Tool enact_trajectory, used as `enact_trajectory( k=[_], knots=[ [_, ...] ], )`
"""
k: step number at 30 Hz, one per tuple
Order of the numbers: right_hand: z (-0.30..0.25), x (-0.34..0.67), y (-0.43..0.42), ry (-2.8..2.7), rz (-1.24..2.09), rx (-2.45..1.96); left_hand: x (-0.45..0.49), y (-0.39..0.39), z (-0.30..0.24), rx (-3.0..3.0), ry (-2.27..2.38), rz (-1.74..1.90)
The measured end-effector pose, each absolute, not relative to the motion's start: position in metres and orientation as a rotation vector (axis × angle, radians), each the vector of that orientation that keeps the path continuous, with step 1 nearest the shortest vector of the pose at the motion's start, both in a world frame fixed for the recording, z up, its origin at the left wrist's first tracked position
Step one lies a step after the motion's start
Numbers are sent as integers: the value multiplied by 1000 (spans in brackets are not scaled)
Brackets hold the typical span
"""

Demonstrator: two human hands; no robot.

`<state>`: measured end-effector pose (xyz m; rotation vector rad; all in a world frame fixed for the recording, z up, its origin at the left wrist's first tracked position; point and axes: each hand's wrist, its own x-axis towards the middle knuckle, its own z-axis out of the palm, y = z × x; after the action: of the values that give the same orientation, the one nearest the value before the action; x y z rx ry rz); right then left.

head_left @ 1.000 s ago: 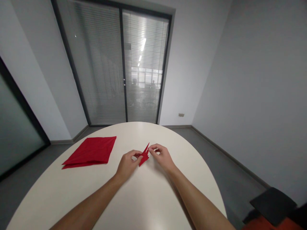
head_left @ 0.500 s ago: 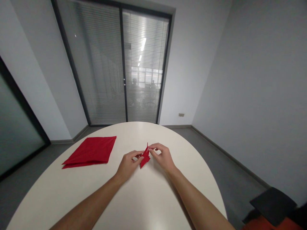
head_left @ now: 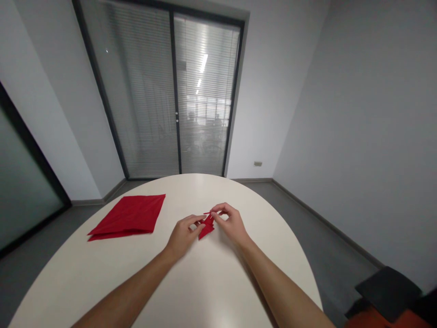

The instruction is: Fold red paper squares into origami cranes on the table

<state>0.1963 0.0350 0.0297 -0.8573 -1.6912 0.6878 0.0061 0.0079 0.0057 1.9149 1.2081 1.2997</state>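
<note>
Between my hands is a small red origami paper figure [head_left: 206, 231], with a pointed lower end and a thin strip at its top bent sideways to the left. My left hand [head_left: 184, 234] pinches the figure's left side between thumb and fingers. My right hand [head_left: 232, 224] has its thumb and index finger closed on the thin upper tip. Parts of the folds are hidden behind my fingertips. The figure is held just over the table or touching it; I cannot tell which.
A large red folded sheet [head_left: 131, 214] lies at the left of the round white table [head_left: 205, 282], its layers slightly apart at the front. Beyond the table stand a glass door with blinds [head_left: 208, 136] and a grey wall. A dark chair [head_left: 389, 291] is at the lower right.
The figure's thin tip, which pointed upward, now bends over to the left under my right fingers. The lower point has shifted slightly left. Both hands stay in nearly the same place.
</note>
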Motion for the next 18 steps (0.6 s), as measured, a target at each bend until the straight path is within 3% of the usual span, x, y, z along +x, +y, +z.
enact_trajectory(
  k=[7,18],
  knots=[
    [21,198,45,-1478,845,-825,7,11,1,1794,1286,1443],
    [24,200,44,-1444,875,-849,8,15,-8,1663,1216,1329]
  ],
)
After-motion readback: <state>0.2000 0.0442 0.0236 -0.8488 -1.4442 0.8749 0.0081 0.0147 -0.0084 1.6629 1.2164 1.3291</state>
